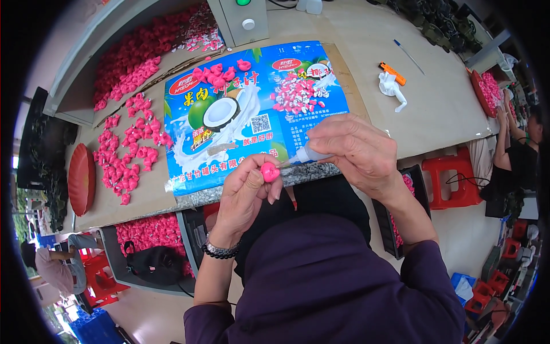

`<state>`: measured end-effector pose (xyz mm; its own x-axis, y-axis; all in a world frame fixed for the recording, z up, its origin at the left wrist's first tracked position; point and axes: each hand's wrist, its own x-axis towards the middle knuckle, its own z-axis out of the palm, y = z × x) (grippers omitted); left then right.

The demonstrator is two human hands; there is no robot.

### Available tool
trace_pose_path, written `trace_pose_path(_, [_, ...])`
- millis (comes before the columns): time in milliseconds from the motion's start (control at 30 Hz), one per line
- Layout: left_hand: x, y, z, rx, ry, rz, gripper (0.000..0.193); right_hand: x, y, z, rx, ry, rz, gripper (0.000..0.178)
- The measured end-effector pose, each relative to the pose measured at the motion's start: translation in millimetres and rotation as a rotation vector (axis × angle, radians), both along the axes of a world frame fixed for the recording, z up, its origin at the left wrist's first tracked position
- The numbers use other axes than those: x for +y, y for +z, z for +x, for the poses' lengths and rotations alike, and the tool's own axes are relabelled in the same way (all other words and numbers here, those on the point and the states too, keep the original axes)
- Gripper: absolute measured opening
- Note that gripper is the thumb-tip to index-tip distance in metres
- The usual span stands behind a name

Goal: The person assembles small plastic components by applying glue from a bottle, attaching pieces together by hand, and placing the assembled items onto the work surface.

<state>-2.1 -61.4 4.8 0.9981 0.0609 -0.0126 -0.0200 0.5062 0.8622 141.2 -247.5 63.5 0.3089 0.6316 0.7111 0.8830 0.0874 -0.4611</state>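
Observation:
My left hand [240,189] pinches a small, rounded, glossy pink plastic piece [269,172] between thumb and fingers, just past the bench's near edge. In my right hand [361,150] is a small translucent squeeze bottle [309,153], tipped sideways, its thin nozzle pointing left. The nozzle's tip is at the piece's upper right; whether it touches cannot be made out. Beyond both hands lies a blue printed cardboard sheet [229,149]. On the sheet, a heap of tiny pink-and-white parts [298,93] sits at right, and several pink figures [217,75] sit at the far left.
Many pink figures [134,140] are spread left of the cardboard, beside a red oval tray [82,179]. A shelf compartment [137,63] holds more. An orange lighter [392,73], crumpled white material [391,89] and a pen [409,56] lie right. A red stool [452,180] stands beyond my right arm.

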Motion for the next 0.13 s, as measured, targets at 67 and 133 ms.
trace_pose_path(67, [0.4, -0.2, 0.2, -0.012, -0.021, -0.014, 0.039, -0.4, -0.9, 0.1, 0.008, 0.003, -0.007, 0.030])
trace_pose_path(133, [1.6, -1.1, -0.3, -0.011, -0.045, -0.014, 0.040, -0.4, -1.0, 0.1, 0.019, 0.008, -0.021, 0.030])
